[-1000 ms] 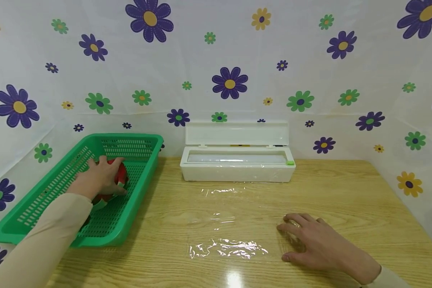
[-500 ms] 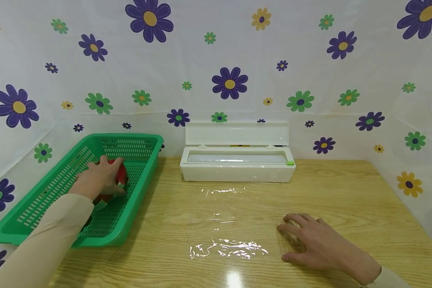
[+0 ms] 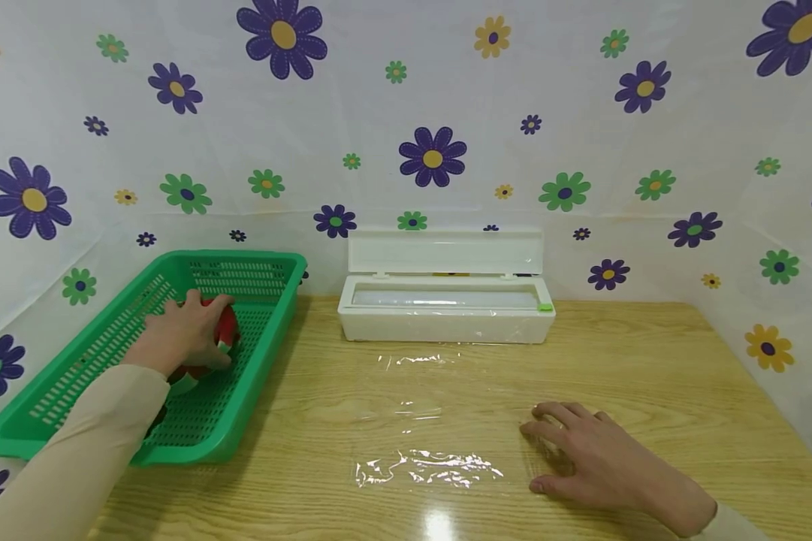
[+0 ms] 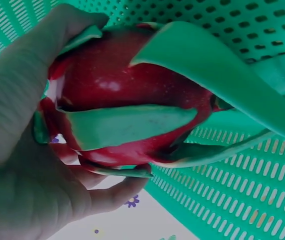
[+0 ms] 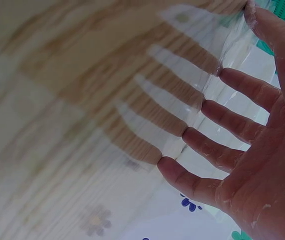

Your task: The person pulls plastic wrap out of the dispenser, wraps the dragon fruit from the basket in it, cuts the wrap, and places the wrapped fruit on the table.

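In the head view my left hand [image 3: 179, 330] reaches into the green plastic basket [image 3: 264, 372] at the left and grips a dragon fruit [image 3: 227, 327]. Seen from the left wrist, the dragon fruit [image 4: 127, 85] is red with long green scales, and thumb and fingers curl round its end. On the wooden table, my right hand [image 3: 595, 458] rests at the right edge of a clear sheet of cling film [image 3: 439, 466]. Spread fingertips touch the film there, as the right wrist view also shows; the palm [image 5: 262, 170] is raised off the table.
Behind the film stands a white cling film dispenser [image 3: 446, 327], its lid [image 3: 446, 252] raised and a roll [image 3: 439, 298] inside. A small green slider [image 3: 545, 306] sits at its right end. A flower-patterned sheet [image 3: 473, 98] encloses the table's back and sides.
The left hand and the dragon fruit have shifted very slightly within the basket. The right hand and the film have stayed in place.
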{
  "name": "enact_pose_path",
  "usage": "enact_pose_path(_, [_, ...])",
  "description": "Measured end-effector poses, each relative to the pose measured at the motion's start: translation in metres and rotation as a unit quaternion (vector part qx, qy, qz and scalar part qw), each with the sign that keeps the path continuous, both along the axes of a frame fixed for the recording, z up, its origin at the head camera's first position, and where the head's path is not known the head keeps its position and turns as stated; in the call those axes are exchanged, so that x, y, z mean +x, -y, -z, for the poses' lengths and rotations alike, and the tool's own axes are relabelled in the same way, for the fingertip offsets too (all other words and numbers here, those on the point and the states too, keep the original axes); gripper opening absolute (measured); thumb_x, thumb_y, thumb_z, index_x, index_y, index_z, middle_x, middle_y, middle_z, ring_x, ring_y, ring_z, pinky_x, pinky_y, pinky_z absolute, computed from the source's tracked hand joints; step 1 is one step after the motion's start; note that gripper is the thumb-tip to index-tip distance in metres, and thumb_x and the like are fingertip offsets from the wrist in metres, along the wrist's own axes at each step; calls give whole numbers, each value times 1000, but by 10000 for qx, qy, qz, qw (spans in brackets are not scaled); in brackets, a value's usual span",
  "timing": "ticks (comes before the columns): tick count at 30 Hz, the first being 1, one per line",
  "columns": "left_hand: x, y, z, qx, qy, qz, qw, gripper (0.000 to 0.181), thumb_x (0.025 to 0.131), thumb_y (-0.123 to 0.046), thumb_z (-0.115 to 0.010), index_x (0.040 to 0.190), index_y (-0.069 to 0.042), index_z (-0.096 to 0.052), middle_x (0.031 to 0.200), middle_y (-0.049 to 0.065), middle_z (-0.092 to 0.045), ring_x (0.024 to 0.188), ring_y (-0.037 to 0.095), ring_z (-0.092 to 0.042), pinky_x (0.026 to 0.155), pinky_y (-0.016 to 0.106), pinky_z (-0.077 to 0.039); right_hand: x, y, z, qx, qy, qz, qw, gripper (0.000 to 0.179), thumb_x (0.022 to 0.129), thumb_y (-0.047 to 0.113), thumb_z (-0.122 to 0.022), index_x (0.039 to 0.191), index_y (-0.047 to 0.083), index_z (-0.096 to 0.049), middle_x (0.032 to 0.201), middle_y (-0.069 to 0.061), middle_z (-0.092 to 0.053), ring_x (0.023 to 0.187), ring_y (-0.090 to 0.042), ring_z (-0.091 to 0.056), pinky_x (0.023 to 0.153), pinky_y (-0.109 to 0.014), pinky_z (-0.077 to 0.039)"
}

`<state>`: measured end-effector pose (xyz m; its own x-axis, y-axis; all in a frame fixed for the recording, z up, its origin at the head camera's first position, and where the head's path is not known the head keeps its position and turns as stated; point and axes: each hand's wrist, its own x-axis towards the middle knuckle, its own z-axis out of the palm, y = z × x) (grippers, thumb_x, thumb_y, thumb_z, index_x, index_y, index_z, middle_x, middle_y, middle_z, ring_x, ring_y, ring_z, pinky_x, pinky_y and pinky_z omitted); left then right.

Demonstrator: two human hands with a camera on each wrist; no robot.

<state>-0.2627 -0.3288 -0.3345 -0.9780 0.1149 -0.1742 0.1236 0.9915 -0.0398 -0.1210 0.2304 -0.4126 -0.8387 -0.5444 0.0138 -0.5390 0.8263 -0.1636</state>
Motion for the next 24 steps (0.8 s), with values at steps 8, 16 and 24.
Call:
enact_pose_path(8, [0, 6, 1, -31, -63, 147, 9999, 97, 78, -44, -81, 153, -8, -31, 139, 44, -33, 114, 72, -42, 84, 90, -34, 0, 1, 0, -8, -26, -13, 10000, 66, 86, 71, -65, 134, 24, -64, 138, -6, -61, 125, -35, -60, 82, -62, -53])
enact_pose_path(16, [-2, 9, -4, -90, -252, 245, 9993, 98, 74, -43, -83, 152, -10, -33, 136, 42, -36, 110, 69, -44, 79, 86, -38, 0, 1, 3, -41, -118, -43, 9999, 66, 85, 69, -68, 134, 23, -64, 137, -7, -62, 124, -36, -60, 81, -62, -54])
enact_pose_path(24, [-1, 10, -9, -149, -698, 367, 9968, 100, 69, -43, -85, 149, -13, -35, 132, 39, -42, 105, 64, -48, 75, 83, -41, 1, 2, 2, -39, -80, -18, 10000, 65, 86, 68, -69, 134, 24, -64, 138, -7, -61, 125, -36, -60, 81, -62, -54])
